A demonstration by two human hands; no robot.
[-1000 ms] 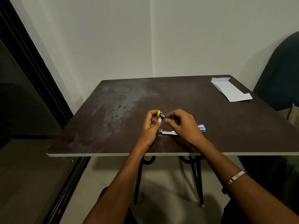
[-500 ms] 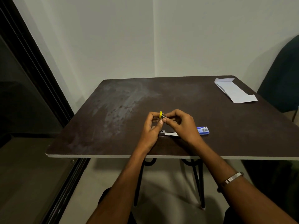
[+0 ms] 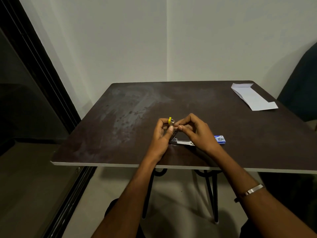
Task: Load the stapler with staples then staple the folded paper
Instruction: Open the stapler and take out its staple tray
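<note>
A small stapler (image 3: pixel 173 133) with a yellow top lies swung wide apart near the table's front edge, its metal base flat on the table. My left hand (image 3: pixel 162 133) grips its raised yellow arm between thumb and fingers. My right hand (image 3: pixel 195 130) pinches something tiny at the raised arm's tip; it looks like a strip of staples, too small to be sure. A blue staple box (image 3: pixel 220 139) lies just right of my right hand. The folded white paper (image 3: pixel 252 98) rests at the table's far right corner.
The dark brown table (image 3: pixel 120 117) stands in a wall corner, with a dark window frame (image 3: pixel 39 69) on the left. A dark chair back (image 3: pixel 301 93) rises beyond the table's right edge. A metal bracelet is on my right wrist.
Both hands stay at the stapler; my right fingertips have closed in on the tip of the raised arm. The view has shifted slightly.
</note>
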